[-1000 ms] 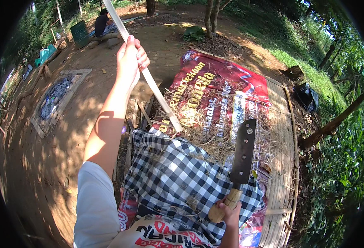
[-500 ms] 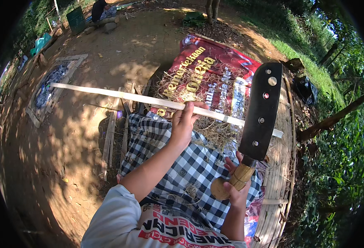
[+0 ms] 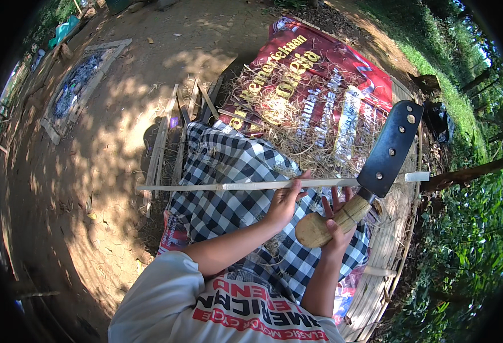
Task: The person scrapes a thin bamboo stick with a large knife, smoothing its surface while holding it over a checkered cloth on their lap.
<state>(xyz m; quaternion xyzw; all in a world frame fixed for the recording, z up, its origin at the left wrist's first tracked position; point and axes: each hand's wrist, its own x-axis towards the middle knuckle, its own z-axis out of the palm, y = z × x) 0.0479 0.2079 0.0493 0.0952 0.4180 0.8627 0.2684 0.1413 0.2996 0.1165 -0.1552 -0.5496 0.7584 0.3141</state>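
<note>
A long, pale strip of bamboo or wood (image 3: pixel 251 186) lies nearly level across my lap, its left end tapering over the ground. My left hand (image 3: pixel 286 201) pinches it near the middle between thumb and fingers. In my right hand (image 3: pixel 337 228) is a big knife with a broad dark blade (image 3: pixel 390 151) and a thick wooden handle (image 3: pixel 343 218). The thumb wraps the handle, while some fingers stretch up behind it towards the strip. The blade tilts up and to the right, hiding part of the strip; the strip's right end shows beyond it.
A black-and-white checked cloth (image 3: pixel 228 160) covers my lap. Ahead, thin shavings (image 3: pixel 274 108) litter a red printed banner (image 3: pixel 343 51). Slats (image 3: pixel 162 143) lie at left, near a framed ash pit (image 3: pixel 80 86). A bamboo platform edge (image 3: pixel 397 240) and a branch (image 3: pixel 468 174) are at right.
The strip has come nearer and levelled out, its left end dropping towards me. My left hand moved right and closer to the right hand. The knife shifted right and leans further right.
</note>
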